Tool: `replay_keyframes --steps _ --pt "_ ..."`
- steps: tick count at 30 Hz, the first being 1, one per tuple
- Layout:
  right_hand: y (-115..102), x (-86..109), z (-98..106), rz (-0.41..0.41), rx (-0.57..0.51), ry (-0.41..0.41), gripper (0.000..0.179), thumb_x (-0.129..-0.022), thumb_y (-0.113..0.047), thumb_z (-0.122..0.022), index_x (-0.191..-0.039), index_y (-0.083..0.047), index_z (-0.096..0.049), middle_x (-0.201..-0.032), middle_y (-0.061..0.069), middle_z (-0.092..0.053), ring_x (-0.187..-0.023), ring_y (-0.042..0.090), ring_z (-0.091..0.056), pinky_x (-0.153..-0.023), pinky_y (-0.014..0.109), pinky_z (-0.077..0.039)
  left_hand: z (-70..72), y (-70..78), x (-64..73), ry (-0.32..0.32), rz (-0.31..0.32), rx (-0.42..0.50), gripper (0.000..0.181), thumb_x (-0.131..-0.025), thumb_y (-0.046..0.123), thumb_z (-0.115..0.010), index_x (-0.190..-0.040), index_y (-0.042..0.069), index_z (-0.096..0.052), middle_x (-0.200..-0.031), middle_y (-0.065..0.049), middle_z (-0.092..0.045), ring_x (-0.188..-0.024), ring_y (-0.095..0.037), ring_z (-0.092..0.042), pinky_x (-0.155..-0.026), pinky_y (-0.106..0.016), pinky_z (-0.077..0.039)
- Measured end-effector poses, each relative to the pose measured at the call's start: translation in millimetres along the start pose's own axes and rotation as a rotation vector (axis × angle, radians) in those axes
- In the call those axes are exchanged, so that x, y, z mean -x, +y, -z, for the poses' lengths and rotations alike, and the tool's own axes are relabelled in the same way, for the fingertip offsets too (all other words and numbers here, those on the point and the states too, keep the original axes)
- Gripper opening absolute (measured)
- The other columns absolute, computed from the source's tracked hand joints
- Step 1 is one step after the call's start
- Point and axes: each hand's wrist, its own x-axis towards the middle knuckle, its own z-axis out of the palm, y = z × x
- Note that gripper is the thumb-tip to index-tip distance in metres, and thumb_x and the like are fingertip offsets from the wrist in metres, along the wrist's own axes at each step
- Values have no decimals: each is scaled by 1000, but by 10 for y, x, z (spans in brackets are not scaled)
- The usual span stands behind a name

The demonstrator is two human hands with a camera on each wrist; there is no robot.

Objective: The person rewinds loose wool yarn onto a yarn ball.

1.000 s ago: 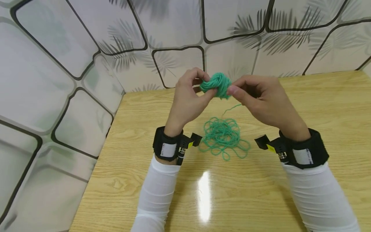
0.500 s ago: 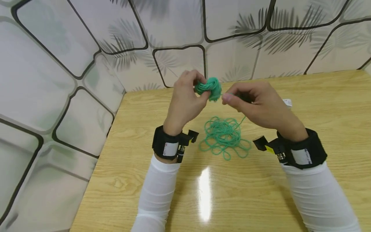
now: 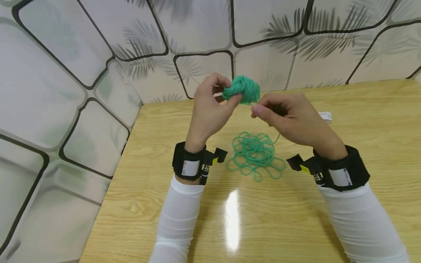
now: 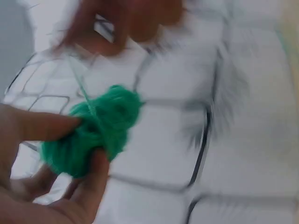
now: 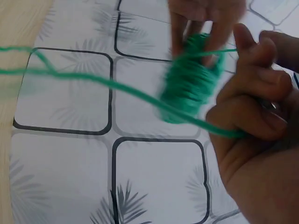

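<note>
A small wound ball of green yarn (image 3: 246,88) is held up by my left hand (image 3: 212,109), thumb on the near side and fingers behind. In the left wrist view the ball (image 4: 112,112) looks pinched round its middle. My right hand (image 3: 292,118) pinches the yarn strand close to the ball's right side. In the right wrist view a strand (image 5: 117,86) runs across into the curled fingers (image 5: 266,121), and another stretch goes from the fingertips to the ball. Below both hands a loose tangle of green yarn (image 3: 253,151) lies on the table.
The wooden tabletop (image 3: 148,219) meets a patterned wall (image 3: 204,29) at the back and another at the left. A small white object (image 3: 325,117) lies behind my right wrist, partly hidden. Each wrist wears a black strap with a camera.
The ball moved left and down from my right hand, then rose and turned in my left hand. My right hand shifted slightly down and left, with the strand between its fingertips.
</note>
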Motion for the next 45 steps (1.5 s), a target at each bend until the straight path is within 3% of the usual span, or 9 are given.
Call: replay_keyframes --steps 5,9,17,22,26,31,35,40,45 --pt "93 -21 47 17 -87 201 18 -101 -3 -62 -88 6 -71 -67 2 -58 -50 10 -39 -48 24 -31 89 6 22 -378 112 400 14 -90 -11 -62 -97 1 -62 -95 -8 -61 -84 -21 -63 -83 -32 -55" --pt "109 -27 -1 6 -80 81 19 -100 1 -60 -87 -1 -73 -63 -1 -53 -48 10 -38 -47 25 -32 -12 -8 -6 -193 77 750 20 -92 -15 -52 -97 2 -61 -97 -8 -61 -88 -17 -63 -85 -27 -55" --pt "-18 3 63 -21 -9 47 16 -100 -2 -63 -90 -9 -74 -64 1 -50 -48 13 -38 -46 28 -32 23 -73 -16 -79 -32 -114 15 -90 -3 -72 -100 -2 -61 -103 -10 -60 -95 -22 -65 -81 -34 -58" --pt "61 -28 120 -48 -26 194 18 -102 -7 -62 -89 1 -73 -67 0 -55 -51 12 -41 -48 25 -33 161 -50 6 -414 53 491 14 -89 -6 -69 -99 2 -63 -95 -8 -60 -84 -20 -62 -80 -31 -56" --pt "91 -31 62 -46 -60 95 23 -104 -6 -57 -87 -2 -71 -64 2 -50 -49 12 -37 -45 27 -30 76 -36 -18 -212 -2 847 14 -89 -6 -67 -99 2 -61 -97 -8 -60 -86 -17 -63 -81 -26 -56" --pt "-8 4 16 -36 -40 6 23 -105 -7 -56 -90 -8 -73 -65 4 -50 -49 14 -37 -45 30 -30 -23 -113 -51 161 -97 92 9 -92 -5 -66 -99 -2 -60 -100 -11 -57 -91 -19 -63 -82 -29 -57" --pt "-34 2 61 -31 -58 146 19 -102 -3 -59 -90 -2 -74 -64 3 -52 -50 12 -39 -46 27 -32 79 -137 -24 -39 -63 -249 14 -90 -2 -71 -100 -3 -61 -103 -14 -59 -94 -25 -64 -81 -35 -58" --pt "84 -31 100 -6 -115 257 17 -100 -2 -63 -88 6 -71 -61 1 -48 -49 12 -35 -46 25 -28 181 -61 4 -444 59 452 12 -90 -7 -65 -99 1 -63 -97 -9 -60 -86 -22 -62 -81 -33 -56" --pt "53 -28 14 52 -63 60 18 -98 4 -63 -84 -4 -71 -62 0 -47 -48 10 -35 -46 26 -29 19 -36 -41 -52 54 720 8 -97 -5 -57 -96 1 -62 -99 -8 -59 -87 -17 -64 -83 -27 -57"
